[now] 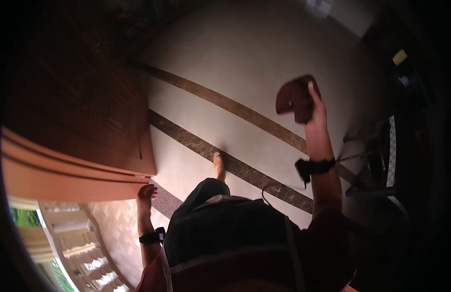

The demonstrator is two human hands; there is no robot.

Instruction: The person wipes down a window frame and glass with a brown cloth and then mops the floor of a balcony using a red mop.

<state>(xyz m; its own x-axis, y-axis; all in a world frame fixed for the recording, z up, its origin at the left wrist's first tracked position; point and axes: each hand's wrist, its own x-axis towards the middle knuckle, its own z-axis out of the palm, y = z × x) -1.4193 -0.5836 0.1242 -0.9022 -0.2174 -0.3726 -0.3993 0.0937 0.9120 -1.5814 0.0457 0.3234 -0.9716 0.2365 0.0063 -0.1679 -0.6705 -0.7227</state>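
Observation:
In my right hand, raised ahead on the right, is a dark red, soft-looking object, perhaps folded cloth; my thumb lies over it and its exact kind cannot be told. My left hand is low on the left, near the edge of a carved wooden door. Its fingers are slightly curled, and nothing shows in them. A black band with a small device sits on each wrist. A thin cable hangs near my right forearm.
Pale floor tiles are crossed by dark marble strips. Behind the door, at lower left, lies brighter outdoor paving with a balustrade. Dark furniture with a white patterned edge stands at the right.

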